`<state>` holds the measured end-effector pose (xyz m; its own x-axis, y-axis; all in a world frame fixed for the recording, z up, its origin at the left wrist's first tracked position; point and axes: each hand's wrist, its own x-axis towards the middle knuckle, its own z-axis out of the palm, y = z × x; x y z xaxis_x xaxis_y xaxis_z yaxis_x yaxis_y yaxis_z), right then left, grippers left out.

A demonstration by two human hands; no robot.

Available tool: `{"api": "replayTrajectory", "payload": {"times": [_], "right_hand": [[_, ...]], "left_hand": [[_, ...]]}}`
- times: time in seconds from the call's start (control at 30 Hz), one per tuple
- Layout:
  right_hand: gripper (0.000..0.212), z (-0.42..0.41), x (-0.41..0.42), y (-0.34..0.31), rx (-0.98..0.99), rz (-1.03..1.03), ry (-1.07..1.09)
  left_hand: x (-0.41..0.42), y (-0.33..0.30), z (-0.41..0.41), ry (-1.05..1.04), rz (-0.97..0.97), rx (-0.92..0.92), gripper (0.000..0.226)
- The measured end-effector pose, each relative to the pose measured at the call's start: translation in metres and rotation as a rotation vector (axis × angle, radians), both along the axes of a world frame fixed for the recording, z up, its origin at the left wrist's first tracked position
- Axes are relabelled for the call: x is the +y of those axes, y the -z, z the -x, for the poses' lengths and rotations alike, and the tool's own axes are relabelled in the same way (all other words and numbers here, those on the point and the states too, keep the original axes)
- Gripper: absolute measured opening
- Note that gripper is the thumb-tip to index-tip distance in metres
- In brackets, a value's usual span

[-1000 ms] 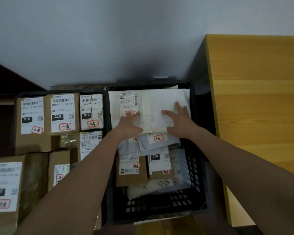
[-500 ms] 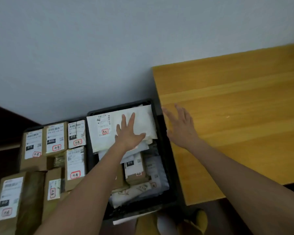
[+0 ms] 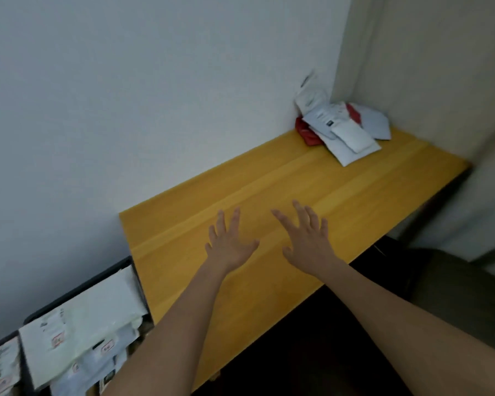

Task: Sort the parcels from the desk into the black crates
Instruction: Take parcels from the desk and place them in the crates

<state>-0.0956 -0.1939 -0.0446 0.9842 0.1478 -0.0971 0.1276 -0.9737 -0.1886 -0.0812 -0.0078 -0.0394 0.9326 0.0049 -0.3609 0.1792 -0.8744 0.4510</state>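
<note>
My left hand [image 3: 229,241] and my right hand [image 3: 306,238] hover side by side over the bare middle of the wooden desk [image 3: 269,201], fingers spread, holding nothing. A pile of white and grey parcels [image 3: 343,127], with a red one [image 3: 306,132] under it, lies in the desk's far right corner against the wall, well beyond both hands. At the lower left, a black crate [image 3: 120,267] holds a large white parcel [image 3: 83,324] on top of smaller labelled ones. A second crate [image 3: 0,364] shows at the left edge, mostly cut off.
White walls border the desk at the back and on the right. A dark seat [image 3: 455,295] stands at the lower right, beside the desk's front edge. The floor under the desk is dark.
Both hands left the white parcel in the crate and swung right over the desk. My view turned right too, bringing the pile in the far corner into sight.
</note>
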Motion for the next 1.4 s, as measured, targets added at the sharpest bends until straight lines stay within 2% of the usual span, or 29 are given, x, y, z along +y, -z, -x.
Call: {"api": "replayTrajectory", "payload": {"times": [0.23,0.43,0.57,0.77,1.03,1.23,1.4], "right_hand": [[0.089,-0.006,-0.118,-0.027,-0.031,-0.027,0.209],[0.084,-0.037,-0.172,-0.021,-0.012,-0.031,0.336],[0.083,-0.073,-0.202,-0.011,0.023,-0.01,0.392],[0.078,-0.146,-0.234,-0.011,0.077,-0.028,0.447],[0.08,-0.22,-0.25,-0.001,0.149,-0.027,0.382],[0.08,-0.279,-0.281,0.033,0.269,0.027,0.327],[0.082,-0.351,-0.306,0.061,0.345,-0.054,0.256]], "left_hand": [[-0.118,-0.032,-0.039,0.228,-0.03,-0.034,0.089],[-0.178,-0.038,-0.097,0.389,-0.086,-0.092,0.085],[-0.206,-0.027,-0.146,0.422,-0.115,-0.111,0.079],[-0.223,-0.019,-0.211,0.422,-0.101,-0.093,0.077],[-0.222,-0.013,-0.29,0.331,-0.095,-0.07,0.076],[-0.238,0.016,-0.317,0.277,-0.13,0.014,0.075],[-0.255,0.037,-0.356,0.161,-0.162,0.094,0.074]]}}
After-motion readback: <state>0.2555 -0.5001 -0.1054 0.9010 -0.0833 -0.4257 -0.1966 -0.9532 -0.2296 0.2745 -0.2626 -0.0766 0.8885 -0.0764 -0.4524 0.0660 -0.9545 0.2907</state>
